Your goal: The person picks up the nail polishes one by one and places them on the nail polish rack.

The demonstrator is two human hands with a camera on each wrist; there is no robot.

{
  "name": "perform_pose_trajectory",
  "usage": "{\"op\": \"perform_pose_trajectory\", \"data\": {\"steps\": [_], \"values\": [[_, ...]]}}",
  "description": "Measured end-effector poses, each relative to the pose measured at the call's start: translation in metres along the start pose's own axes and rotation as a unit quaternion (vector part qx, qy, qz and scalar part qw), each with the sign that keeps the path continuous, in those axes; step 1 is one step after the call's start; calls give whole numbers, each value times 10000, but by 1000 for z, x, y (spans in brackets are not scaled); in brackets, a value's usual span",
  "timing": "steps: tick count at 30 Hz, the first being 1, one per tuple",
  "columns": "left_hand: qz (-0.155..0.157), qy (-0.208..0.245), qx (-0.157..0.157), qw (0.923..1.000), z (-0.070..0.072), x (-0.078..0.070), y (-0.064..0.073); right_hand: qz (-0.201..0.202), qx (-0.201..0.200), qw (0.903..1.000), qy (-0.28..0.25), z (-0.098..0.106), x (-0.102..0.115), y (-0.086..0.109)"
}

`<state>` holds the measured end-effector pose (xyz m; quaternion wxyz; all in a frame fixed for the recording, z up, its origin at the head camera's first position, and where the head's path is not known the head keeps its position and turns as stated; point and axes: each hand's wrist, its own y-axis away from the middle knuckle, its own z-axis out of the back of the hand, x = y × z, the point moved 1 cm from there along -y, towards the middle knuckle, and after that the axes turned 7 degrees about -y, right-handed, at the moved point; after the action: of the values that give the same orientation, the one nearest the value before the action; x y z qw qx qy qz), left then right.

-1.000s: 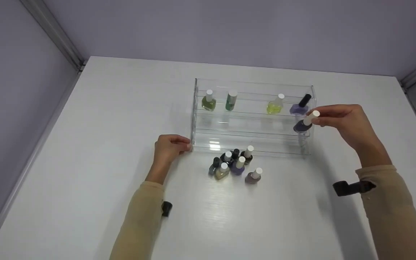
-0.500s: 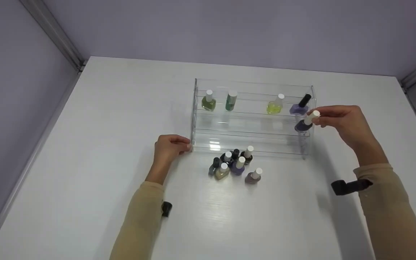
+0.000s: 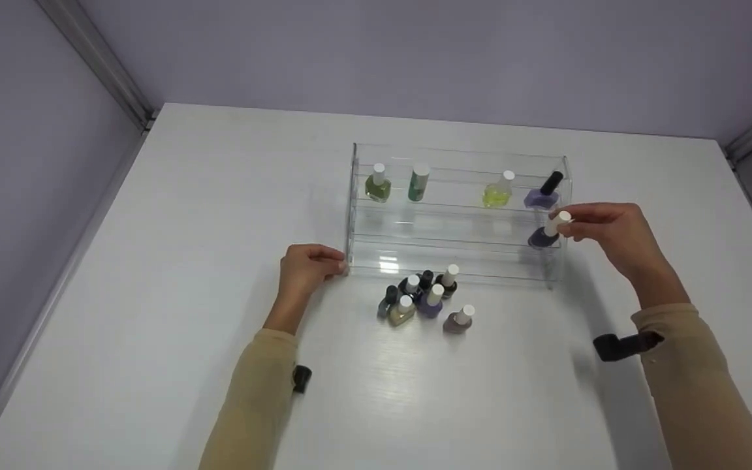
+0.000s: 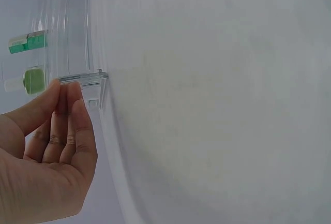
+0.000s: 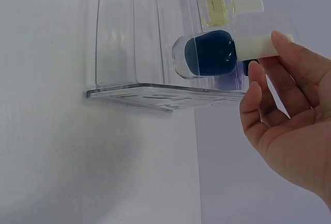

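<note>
My right hand pinches the white cap of a dark blue nail polish bottle at the right end of a clear acrylic rack. The bottle is tilted, below the top tier; whether its base touches a shelf I cannot tell. With thumb and fingertips, my left hand pinches the rack's left side panel near its front corner. On the top tier stand a green bottle, a teal bottle with a white cap, a yellow bottle and a purple bottle with a black cap.
Several nail polish bottles, including a beige one and a purple one, cluster in front of the rack on the white table. A mauve bottle stands slightly apart to their right. Behind the table rises a grey-lilac wall.
My right hand has come slightly down and toward the front with the dark blue bottle, which is lower at the rack's right end. The left hand has stayed at the corner.
</note>
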<state>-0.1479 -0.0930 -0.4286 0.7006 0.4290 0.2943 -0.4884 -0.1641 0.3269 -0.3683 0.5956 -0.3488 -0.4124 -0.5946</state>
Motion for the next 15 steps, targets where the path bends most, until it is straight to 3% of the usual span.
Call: {"op": "perform_pose_trajectory", "data": {"steps": [15], "values": [[58,79,59,9999,0,0,0,-49,30,9999,-94,-3,-3,1]]}}
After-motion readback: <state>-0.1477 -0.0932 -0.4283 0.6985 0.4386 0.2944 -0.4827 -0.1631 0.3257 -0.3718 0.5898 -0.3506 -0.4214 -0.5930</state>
